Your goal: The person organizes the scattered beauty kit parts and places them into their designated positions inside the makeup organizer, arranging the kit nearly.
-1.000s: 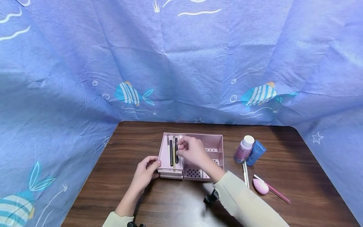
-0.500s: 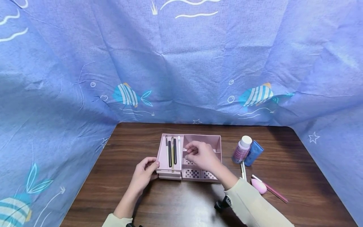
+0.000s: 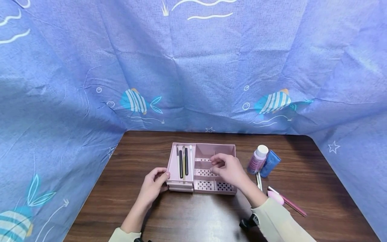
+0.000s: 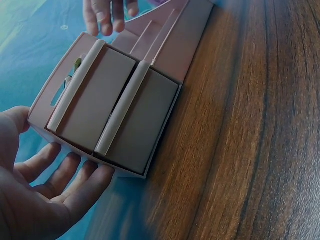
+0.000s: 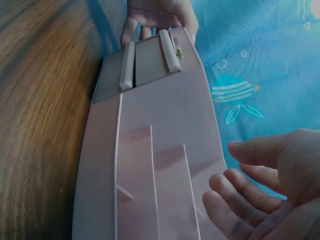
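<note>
A pink desktop organizer (image 3: 215, 147) stands on the table, with open compartments at its right and two drawers (image 4: 137, 117) stacked at its left. In the tray on top of the drawers lie makeup brushes (image 3: 183, 164) and dark pens (image 3: 181, 164). My left hand (image 3: 155, 183) holds the organizer's left side, thumb at the upper edge and fingers against the side wall. Above the right compartments is my right hand (image 3: 228, 169), its fingers loosely bent with nothing between them. In the right wrist view, that hand (image 5: 265, 190) is beside the compartment dividers.
Right of the organizer stand a bottle (image 3: 258, 160) with a white cap and a blue tube (image 3: 270, 163). Nearer lie white sticks (image 3: 259, 181), a pink makeup sponge (image 3: 276, 197), partly covered by the sleeve, and a reddish stick (image 3: 293, 205). A blue fish-print cloth (image 3: 193, 67) hangs behind.
My right hand has moved right, from the top tray to over the right compartments; a white-tipped stick now shows at the tray's right. My left hand stays at the organizer's side.
</note>
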Demonstrator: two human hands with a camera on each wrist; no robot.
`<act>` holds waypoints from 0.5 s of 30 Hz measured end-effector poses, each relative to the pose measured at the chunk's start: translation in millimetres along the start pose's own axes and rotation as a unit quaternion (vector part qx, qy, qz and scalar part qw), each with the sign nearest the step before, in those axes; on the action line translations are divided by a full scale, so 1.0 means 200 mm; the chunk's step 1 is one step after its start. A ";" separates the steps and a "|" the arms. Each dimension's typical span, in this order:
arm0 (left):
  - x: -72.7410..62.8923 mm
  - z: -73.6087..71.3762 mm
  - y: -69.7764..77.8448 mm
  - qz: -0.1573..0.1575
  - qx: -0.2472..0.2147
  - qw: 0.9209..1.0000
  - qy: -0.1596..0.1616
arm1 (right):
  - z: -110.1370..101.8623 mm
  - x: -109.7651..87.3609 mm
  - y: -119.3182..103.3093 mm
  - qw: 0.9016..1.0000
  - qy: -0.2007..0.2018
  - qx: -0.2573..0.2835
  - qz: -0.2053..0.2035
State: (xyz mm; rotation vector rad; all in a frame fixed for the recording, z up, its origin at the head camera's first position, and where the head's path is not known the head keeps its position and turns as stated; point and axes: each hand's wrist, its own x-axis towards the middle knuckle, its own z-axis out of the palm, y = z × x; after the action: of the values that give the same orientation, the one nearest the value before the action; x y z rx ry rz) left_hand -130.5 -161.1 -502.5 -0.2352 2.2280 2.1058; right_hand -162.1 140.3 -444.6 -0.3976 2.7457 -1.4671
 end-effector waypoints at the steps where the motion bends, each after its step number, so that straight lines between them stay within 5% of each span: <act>1: 0.00 0.00 0.00 0.000 0.001 1.000 0.000 | -0.01 -0.01 0.01 1.000 0.002 -0.002 0.000; 15: 0.00 0.00 0.00 0.000 0.001 1.000 -0.003 | -0.12 -0.11 0.14 0.999 0.030 -0.024 0.013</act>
State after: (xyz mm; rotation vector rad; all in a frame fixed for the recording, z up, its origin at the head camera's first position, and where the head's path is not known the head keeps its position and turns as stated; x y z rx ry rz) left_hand -130.9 -162.1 -502.8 -0.2270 2.2274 2.1005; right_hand -150.2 180.0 -456.3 -0.3207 2.8260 -1.4334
